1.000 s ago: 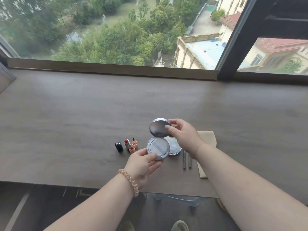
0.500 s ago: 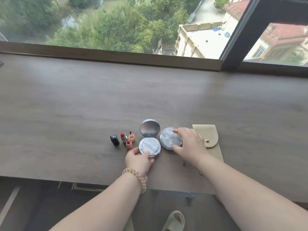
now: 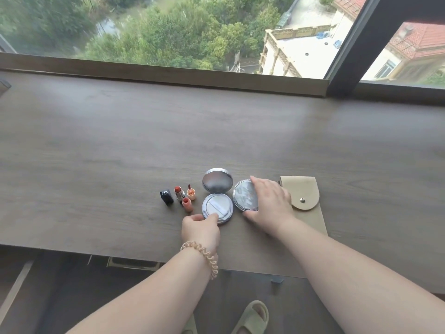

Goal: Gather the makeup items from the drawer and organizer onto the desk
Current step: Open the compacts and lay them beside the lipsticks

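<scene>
A silver compact [image 3: 218,209] lies on the wooden desk [image 3: 120,145], open, with its mirrored lid [image 3: 218,180] standing up. My left hand [image 3: 201,227] pinches the near rim of its base. Right beside it lies a second round silver case [image 3: 244,195]; my right hand [image 3: 271,203] lies over its right half, fingers on the far edge and thumb at the near edge. Left of the compact stand a black lipstick cap [image 3: 166,196], an uncapped red lipstick [image 3: 178,192], a small orange pot [image 3: 186,203] and an orange gloss tube [image 3: 191,192].
A beige snap pouch [image 3: 307,201] lies partly under my right wrist. The window ledge [image 3: 168,73] and a dark frame post [image 3: 349,44] bound the desk's far side. An open drawer [image 3: 134,262] shows below the near desk edge. A slippered foot [image 3: 252,319] is underneath.
The open compact, held up in both hands a second ago, now rests on the desk. My right hand left its lid and moved onto the second round case. The view has tilted down.
</scene>
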A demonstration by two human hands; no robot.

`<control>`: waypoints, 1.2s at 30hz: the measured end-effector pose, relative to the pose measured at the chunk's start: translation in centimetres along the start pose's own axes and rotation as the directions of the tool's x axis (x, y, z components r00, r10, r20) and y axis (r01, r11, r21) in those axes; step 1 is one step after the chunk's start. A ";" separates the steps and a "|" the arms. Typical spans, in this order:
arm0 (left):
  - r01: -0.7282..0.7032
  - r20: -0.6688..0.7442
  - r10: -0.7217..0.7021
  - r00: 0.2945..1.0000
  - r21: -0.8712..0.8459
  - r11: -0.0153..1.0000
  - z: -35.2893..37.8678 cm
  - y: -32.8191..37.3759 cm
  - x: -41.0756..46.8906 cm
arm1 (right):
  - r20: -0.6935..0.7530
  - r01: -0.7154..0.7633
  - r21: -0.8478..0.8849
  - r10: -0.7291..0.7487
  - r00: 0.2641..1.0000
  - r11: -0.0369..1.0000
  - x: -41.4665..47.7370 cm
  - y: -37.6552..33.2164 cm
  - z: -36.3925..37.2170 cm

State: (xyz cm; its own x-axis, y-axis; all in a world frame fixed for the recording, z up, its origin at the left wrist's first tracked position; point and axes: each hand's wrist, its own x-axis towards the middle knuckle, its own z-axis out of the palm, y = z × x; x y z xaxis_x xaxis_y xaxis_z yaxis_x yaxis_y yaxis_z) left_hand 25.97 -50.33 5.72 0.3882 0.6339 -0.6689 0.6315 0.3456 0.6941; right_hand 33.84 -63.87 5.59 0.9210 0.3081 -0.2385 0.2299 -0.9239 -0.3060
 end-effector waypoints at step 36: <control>0.043 0.859 0.376 0.347 -0.415 0.909 2.0 4.2 -10.7 | -0.221 0.329 0.794 -0.263 0.939 0.511 -8.2 4.4 -11.4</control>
State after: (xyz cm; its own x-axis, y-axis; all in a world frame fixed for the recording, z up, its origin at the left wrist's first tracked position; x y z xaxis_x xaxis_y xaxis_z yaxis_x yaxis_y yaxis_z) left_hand 25.87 -57.05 15.27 0.9487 -0.2447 -0.2001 0.3124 0.6285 0.7123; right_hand 30.91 -73.05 16.69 0.8741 0.4821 0.0597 0.1709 -0.1901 -0.9668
